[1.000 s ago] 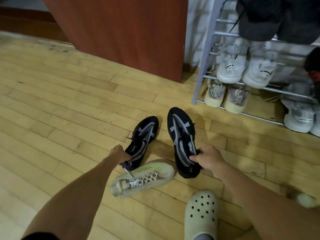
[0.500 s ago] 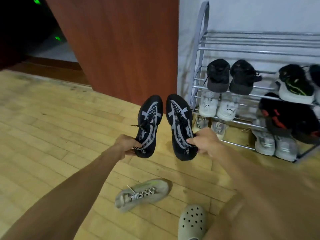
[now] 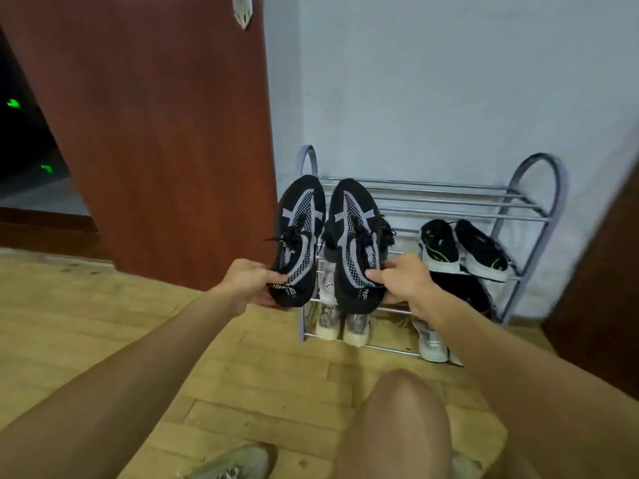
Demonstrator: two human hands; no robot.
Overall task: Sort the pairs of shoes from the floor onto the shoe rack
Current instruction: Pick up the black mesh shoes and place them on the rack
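Observation:
I hold a pair of black sneakers with grey stripes up in front of the metal shoe rack [image 3: 518,202]. My left hand [image 3: 247,283] grips the heel of the left black sneaker [image 3: 300,233]. My right hand [image 3: 403,281] grips the heel of the right black sneaker [image 3: 352,243]. Both toes point up, level with the rack's bare top shelf. A pale green sneaker [image 3: 231,463] lies on the wooden floor at the bottom edge.
The rack's lower shelves hold a black-and-white pair [image 3: 463,250], white sneakers [image 3: 326,281], beige shoes [image 3: 340,326] and a light pair [image 3: 432,344]. A brown wooden door [image 3: 155,133] stands left of the rack. My knee [image 3: 401,420] is in the foreground.
I lifted both black sneakers off the floor and raised them toward the rack's top shelf. My view rose, so the pale green sneaker dropped to the bottom edge.

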